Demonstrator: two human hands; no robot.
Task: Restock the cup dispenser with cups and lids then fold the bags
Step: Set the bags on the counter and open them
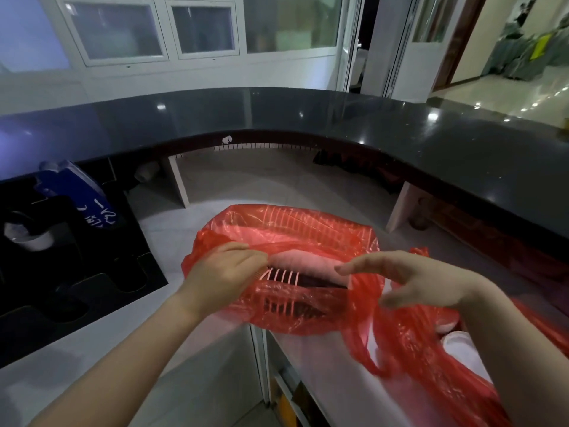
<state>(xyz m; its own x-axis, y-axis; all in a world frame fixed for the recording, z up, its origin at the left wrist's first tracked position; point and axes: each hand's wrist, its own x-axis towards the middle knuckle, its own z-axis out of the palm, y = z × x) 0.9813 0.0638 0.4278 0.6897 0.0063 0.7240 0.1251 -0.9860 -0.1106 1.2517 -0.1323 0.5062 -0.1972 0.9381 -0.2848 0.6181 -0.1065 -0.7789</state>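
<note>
Restocking looks barely begun: the red plastic bag (pixel 292 272) lies on the pale desk (pixel 323 359), its mouth being pulled open over a ribbed stack that could be lids. The left hand (pixel 224 269) pinches the near rim of the bag; the right hand (pixel 409 282) hovers beside it, fingers straight, holding nothing. The black cup dispenser (pixel 61 272) at left shows dark slots, their fill hard to judge. White cups (pixel 458 340) peek out at right, half hidden by the forearm. Folding remains
</note>
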